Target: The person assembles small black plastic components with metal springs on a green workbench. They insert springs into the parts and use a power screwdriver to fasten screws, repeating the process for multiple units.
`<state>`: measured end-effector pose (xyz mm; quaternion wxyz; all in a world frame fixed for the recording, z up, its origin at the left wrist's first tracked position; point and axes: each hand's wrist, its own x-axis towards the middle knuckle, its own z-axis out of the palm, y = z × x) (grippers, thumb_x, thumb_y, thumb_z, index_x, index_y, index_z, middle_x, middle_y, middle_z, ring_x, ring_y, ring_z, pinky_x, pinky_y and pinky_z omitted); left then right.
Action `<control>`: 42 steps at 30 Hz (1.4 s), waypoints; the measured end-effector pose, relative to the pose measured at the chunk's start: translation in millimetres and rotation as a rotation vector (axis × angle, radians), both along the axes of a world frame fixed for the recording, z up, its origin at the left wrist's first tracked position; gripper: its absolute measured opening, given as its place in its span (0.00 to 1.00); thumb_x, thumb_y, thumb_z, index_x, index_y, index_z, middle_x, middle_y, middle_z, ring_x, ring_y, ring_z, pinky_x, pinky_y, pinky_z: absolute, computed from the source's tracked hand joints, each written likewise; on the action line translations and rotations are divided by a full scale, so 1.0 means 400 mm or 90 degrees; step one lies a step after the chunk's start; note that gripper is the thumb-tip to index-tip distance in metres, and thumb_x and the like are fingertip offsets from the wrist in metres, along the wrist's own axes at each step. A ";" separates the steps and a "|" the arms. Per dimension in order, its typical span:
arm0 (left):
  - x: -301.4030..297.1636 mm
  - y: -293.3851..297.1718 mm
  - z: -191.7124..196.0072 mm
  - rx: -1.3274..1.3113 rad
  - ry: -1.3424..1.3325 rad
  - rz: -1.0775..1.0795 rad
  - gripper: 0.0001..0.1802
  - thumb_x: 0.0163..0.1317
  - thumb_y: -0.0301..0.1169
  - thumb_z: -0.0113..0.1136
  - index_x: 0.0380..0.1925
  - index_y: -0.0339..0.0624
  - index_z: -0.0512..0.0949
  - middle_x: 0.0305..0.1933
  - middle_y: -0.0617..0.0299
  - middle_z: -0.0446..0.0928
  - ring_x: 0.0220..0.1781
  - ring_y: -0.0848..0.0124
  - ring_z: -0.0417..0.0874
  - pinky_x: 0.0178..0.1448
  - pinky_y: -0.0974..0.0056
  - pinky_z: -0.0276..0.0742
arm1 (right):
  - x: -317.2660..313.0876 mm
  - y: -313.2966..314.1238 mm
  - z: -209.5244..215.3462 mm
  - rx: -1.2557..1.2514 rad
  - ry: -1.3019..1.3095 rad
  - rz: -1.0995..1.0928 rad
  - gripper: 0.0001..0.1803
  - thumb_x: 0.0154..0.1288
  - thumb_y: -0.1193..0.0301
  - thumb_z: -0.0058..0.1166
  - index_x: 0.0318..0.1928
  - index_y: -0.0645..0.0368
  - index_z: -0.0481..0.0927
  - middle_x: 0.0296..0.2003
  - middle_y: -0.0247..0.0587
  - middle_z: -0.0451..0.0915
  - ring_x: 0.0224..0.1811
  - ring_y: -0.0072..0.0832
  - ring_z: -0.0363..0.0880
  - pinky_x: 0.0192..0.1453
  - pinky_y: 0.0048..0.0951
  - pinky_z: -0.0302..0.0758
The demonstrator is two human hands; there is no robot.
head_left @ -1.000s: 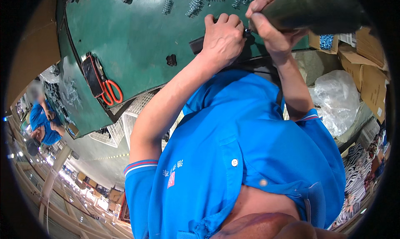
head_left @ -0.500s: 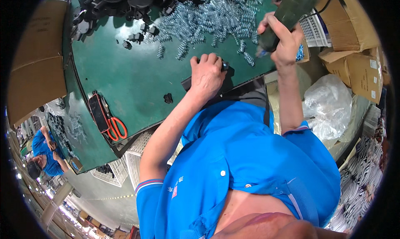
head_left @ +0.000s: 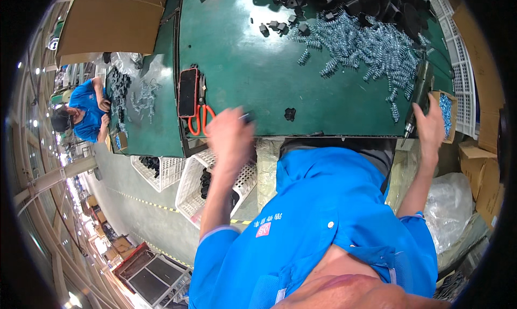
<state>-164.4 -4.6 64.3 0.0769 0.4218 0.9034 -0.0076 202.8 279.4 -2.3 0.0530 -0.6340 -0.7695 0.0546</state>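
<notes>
Now left hand [head_left: 230, 134] off bench [head_left: 242, 67], leftward

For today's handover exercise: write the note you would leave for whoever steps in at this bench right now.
Left hand: at the bench's near edge, pinching a small dark part; motion-blurred.
Right hand: holds the driver, tip down, off the bench's right edge.
On the green bench: spring pile, black parts at the back, one black part near the edge, scissors.
Done or left: cannot tell.

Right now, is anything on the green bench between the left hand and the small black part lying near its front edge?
Nothing visible: bare green bench separates the left hand from the small black part.
</notes>
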 end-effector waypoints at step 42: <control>-0.017 0.337 -0.063 0.586 0.018 -0.416 0.21 0.40 0.18 0.65 0.40 0.38 0.82 0.43 0.52 0.82 0.43 0.54 0.84 0.48 0.58 0.82 | 0.228 0.174 -0.038 -0.111 0.146 -0.002 0.11 0.62 0.67 0.56 0.39 0.63 0.77 0.30 0.48 0.79 0.34 0.41 0.78 0.41 0.36 0.72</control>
